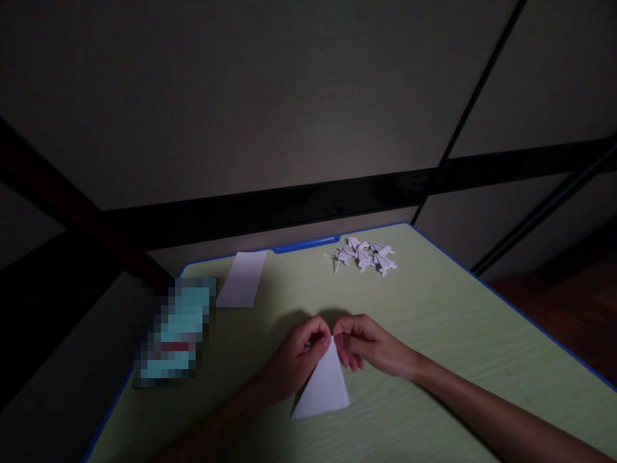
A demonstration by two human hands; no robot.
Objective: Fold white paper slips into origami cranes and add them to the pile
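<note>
A white sheet of paper (324, 386) folded to a point hangs between my hands, its narrow tip upward and its wide edge toward me. My left hand (308, 350) pinches the tip between thumb and forefinger. On the other side of the tip, my right hand (361, 341) has its thumb and forefinger closed at the same spot, with the other fingers curled loosely below. The fingertips of both hands almost meet there. Beyond the hands, several small folded white paper figures (364, 256) sit in a cluster near the far edge.
A flat white paper strip (243, 280) lies at the far left of the pale green table (434, 308), which has a blue rim. Left of it is a pixelated, screen-like light-blue object (178, 334). A blue handle piece (306, 244) marks the far edge, against a panelled cabinet (270, 103).
</note>
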